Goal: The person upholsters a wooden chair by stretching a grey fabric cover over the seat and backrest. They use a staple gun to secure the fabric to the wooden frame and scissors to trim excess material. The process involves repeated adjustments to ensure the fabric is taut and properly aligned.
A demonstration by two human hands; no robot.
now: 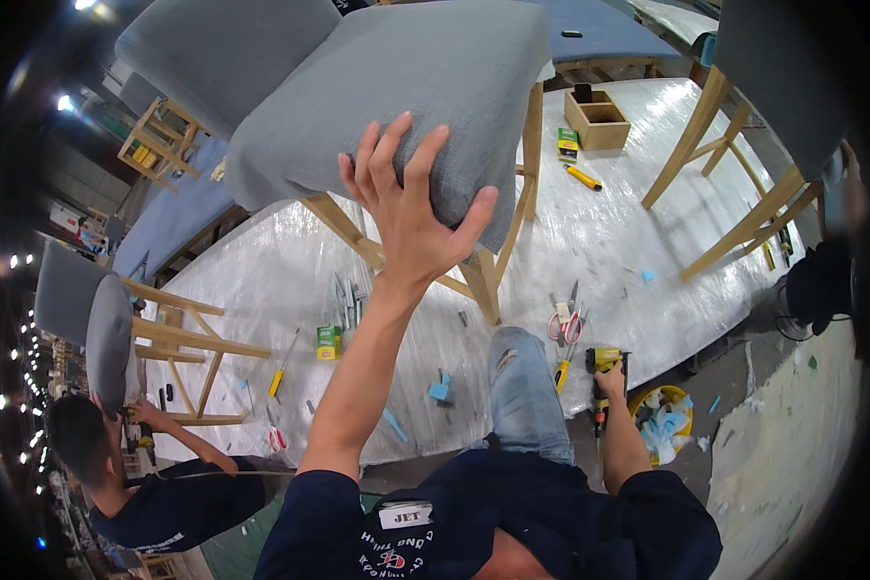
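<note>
In front of me a grey upholstered chair (406, 87) with pale wooden legs stands on a plastic-covered table (435, 406). My left hand (406, 217) lies spread on the front corner of its seat, fingers over the top and thumb round the side. Low at my right side, my right hand (610, 383) is closed round a yellow and black staple gun (604, 361). Loose grey fabric hangs from the seat edge. Near my knee are red-handled scissors (572, 327) and a yellow-handled tool (562, 375).
A wooden box (597, 120) and a yellow cutter (584, 178) lie beyond the chair. Green-yellow cartons and metal staple strips (349, 302) are scattered about. A yellow bin (669, 425) of scraps stands right. At left, a co-worker (155, 483) handles another grey chair (111, 333); more chair legs rise right.
</note>
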